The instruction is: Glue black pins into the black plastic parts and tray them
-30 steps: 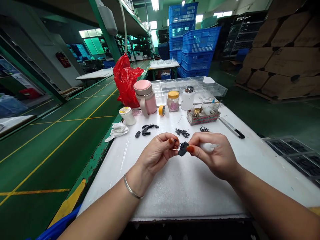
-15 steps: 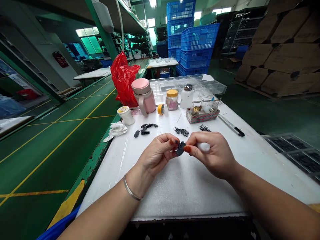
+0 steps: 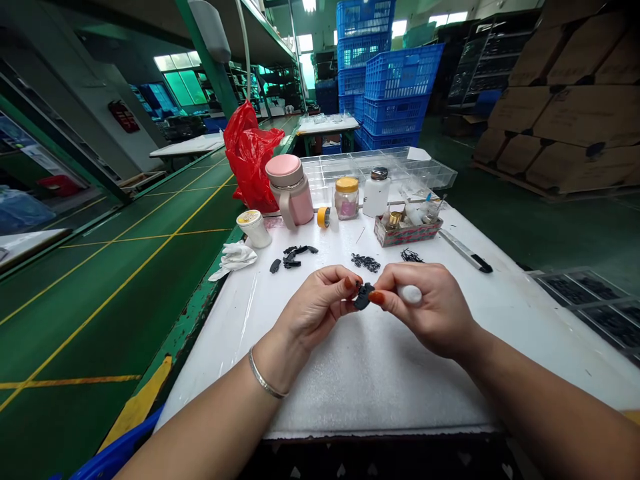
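Above the middle of the table, my left hand (image 3: 325,303) pinches a small black plastic part (image 3: 363,297) between thumb and fingers. My right hand (image 3: 430,307) is closed, with its thumb and forefinger tips against the same part's right side. A white round-ended object (image 3: 412,295) sticks out of the right fist; its other end is hidden, so its kind does not show. Beyond the hands lie several curved black plastic pieces (image 3: 296,257), a pile of small black rings (image 3: 365,263) and a bunch of thin black pins (image 3: 411,256).
Across the table's back stand a pink mug (image 3: 295,193), a yellow-lidded jar (image 3: 347,198), a white bottle (image 3: 376,193) and a box of small bottles (image 3: 407,232). Yellow tape (image 3: 323,217) is beside the mug. A utility knife (image 3: 466,251) lies right, a white glove (image 3: 235,259) left.
The view has shifted slightly, so everything sits a little further right. Both hands keep their hold on the black part, which looks slightly turned.
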Demonstrator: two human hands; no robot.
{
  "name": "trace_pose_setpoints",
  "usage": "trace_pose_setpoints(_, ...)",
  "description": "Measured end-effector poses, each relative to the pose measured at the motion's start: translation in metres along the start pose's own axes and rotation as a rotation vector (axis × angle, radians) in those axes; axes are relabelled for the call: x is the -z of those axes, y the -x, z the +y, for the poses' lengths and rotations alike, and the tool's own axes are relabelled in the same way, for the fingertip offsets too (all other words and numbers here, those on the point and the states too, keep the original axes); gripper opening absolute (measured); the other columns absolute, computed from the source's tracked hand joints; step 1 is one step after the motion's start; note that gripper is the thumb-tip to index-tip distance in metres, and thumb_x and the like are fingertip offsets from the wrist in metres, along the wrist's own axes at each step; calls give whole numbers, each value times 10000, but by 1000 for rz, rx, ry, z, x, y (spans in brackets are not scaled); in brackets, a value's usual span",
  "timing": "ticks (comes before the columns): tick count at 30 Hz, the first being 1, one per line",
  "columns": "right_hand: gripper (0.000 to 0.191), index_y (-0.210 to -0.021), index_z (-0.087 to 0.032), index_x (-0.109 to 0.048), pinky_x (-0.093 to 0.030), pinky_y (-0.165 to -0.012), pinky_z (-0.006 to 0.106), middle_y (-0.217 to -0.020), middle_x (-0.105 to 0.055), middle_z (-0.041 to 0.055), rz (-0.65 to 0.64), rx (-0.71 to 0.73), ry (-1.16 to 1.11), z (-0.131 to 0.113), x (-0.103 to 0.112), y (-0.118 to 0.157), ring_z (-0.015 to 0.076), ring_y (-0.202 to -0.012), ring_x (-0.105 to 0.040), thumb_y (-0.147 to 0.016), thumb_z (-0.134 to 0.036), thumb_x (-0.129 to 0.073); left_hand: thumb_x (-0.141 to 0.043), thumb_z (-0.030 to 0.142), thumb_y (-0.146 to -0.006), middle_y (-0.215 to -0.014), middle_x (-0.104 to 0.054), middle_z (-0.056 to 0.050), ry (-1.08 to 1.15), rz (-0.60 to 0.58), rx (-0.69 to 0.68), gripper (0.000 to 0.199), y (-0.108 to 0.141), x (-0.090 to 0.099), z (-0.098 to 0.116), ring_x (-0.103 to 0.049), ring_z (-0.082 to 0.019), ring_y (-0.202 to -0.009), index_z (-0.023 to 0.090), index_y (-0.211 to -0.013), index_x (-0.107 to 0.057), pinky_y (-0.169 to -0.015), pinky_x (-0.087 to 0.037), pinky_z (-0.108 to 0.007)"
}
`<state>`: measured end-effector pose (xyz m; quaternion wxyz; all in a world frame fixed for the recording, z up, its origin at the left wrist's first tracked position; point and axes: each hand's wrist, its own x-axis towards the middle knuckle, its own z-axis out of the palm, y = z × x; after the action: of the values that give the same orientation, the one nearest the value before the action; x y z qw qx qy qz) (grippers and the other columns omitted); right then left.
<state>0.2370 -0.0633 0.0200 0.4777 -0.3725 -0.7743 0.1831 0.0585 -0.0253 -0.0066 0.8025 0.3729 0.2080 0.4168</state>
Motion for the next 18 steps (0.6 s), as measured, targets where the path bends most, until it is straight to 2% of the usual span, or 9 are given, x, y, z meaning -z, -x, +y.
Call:
trace_pose_setpoints(5, 272, -660, -168, -608, -372, -544, 230, -609, -620, -17, -23, -6, 19, -1, 2, -1, 95, -538, -526, -889, -301, -669, -892, 258, -683, -740, -655, -38, -81, 30, -23, 238, 0, 1, 1, -594, -91, -622, 111, -698, -706, -571, -480, -174)
trace_pose_setpoints(9, 295, -662, -165, -612, -368, -540, 232, -610, -612, -14, -54, -14, -10, 0, 3, -1, 96, -540, -518, -893, -340, -670, -921, 261, -629, -708, -635, -34, -83, 17, 35, 289, 0, 1, 5, -585, -96, -604, 103, -651, -680, -566, -476, -183)
trace_pose_setpoints(18, 323, -660, -166, -575, -348, -522, 220, -593, -563, -18, -192, 55, -165, -4, 8, 0, 84, -523, -468, -906, -356, -666, -945, 268, -574, -683, -590, -17, -2, -195, 175, 324, 3, 3, 6, -545, -89, -559, 116, -644, -668, -524, -428, -181)
